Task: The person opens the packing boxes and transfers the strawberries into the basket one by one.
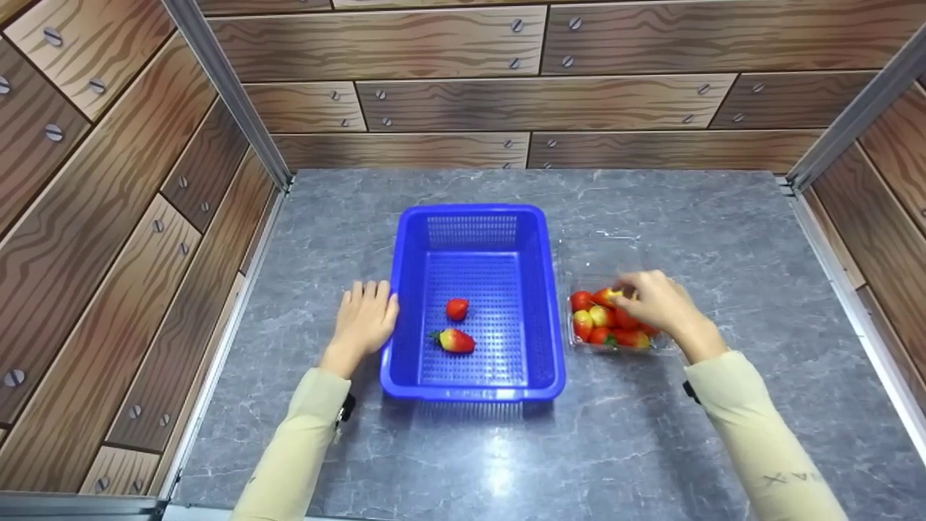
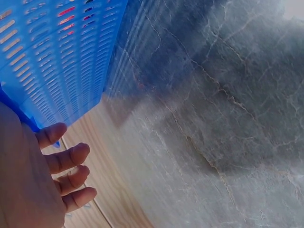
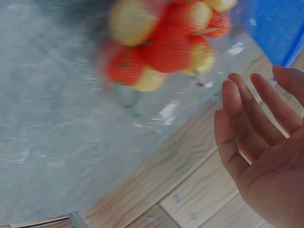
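A blue plastic basket stands in the middle of the table, with two strawberries inside: a plain red one and a red-yellow one with a green leafy top. My left hand rests against the basket's left rim, fingers loosely extended in the left wrist view. To the basket's right, a clear plastic box holds several red and yellow strawberries. Over that box hovers my right hand, its fingertips close to the fruit. In the right wrist view its fingers are relaxed, with nothing visible between them.
The grey marbled tabletop is enclosed by wood-patterned panels at the back and both sides. Metal rails run along the corners. The box's transparent lid lies folded back behind it.
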Tool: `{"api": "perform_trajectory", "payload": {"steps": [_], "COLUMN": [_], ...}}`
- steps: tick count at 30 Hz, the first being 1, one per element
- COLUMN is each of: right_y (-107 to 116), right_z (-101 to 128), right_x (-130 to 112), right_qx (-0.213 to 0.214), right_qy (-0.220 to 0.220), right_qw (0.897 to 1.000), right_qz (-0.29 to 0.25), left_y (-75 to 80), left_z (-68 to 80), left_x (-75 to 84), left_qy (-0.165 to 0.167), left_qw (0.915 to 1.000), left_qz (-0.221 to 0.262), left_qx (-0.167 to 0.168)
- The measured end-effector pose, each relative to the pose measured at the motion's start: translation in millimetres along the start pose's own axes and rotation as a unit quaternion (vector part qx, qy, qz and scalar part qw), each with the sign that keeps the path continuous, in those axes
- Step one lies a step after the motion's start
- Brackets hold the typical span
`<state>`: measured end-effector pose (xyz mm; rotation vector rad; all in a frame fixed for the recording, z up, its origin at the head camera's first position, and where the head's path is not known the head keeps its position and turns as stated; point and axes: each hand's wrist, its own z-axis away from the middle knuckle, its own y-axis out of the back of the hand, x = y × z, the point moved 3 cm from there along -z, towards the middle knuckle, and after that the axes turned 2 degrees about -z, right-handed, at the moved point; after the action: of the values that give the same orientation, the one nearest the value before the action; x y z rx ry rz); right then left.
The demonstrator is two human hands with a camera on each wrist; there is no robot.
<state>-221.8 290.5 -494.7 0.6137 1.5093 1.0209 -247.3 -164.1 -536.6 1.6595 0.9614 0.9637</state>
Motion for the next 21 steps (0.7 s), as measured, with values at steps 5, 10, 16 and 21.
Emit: {"api": "perform_trajectory", "payload": {"steps": [5,10,16,21], "right_y": [-5,-9,-12,-16], "right_z": [8,13,17,17], "right_x": [17,29,36,37], "right_qx": [0.001,-0.003,-0.029,-0.047], "right_qy": [-0.007,-0.011,-0.032,-0.047], "right_qw": [1.000,1.000,0.999,0.998], "right_qz": [0.010,0.004,-0.004,-0.014], "left_y": [1.6,2.8,3.2,3.0], "left_z": [-0.8,-2.2,-2.7,-2.3], "left_x": [0.3,0.6,1.8,2.3], "left_qy": [-0.004,-0.013,-0.024,-0.032], "left_qw": [1.0000,0.9999,0.9994,0.9989], "left_qz": [0.005,0.003,0.000,-0.003], "left_qx": [-0.002,0.010,0.025,0.035]}}
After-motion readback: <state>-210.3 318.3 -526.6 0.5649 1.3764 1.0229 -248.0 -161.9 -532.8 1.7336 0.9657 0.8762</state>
